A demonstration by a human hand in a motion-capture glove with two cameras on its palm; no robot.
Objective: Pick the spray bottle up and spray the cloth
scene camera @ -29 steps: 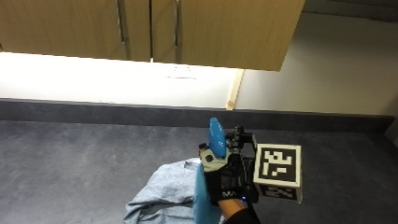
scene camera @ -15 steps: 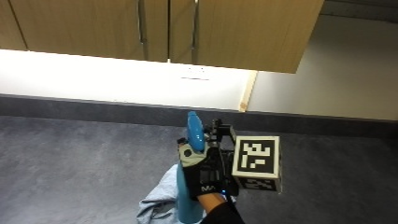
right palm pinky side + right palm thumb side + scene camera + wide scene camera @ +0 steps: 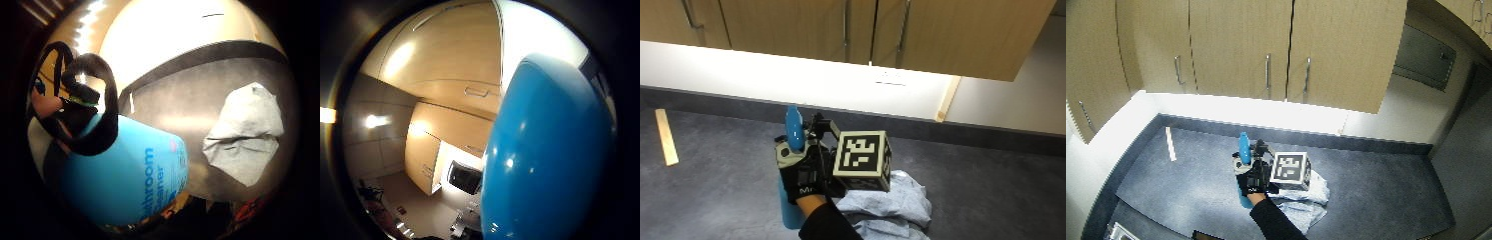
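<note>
From where I stand, the gloved right hand (image 3: 798,170) has its fingers wrapped around the blue spray bottle (image 3: 794,131), holding it upright above the dark countertop (image 3: 720,185). Much of the bottle is hidden: the glove covers its middle, so only the narrow top above the knuckles and a bit of the base below the wrist show. I cannot make out the nozzle or which way it faces. The pale blue cloth (image 3: 896,205) lies crumpled on the countertop just beside the bottle, on the hand's far side; part of it is covered by the rig on the glove and its near edge is cut off.

The little finger side palm view gives what the outside views hide: the bottle's label, with the words "bathroom cleaner" partly readable, and black loops of the hand lying across the bottle's body (image 3: 130,175). It also shows the cloth (image 3: 247,137) whole, flat on the countertop and apart from the bottle. The thumb side palm view is half filled by the bottle's smooth blue wall (image 3: 550,155).

Only the outside views show a pale wooden strip (image 3: 665,136) lying on the countertop well apart from the bottle, toward the wall.
</note>
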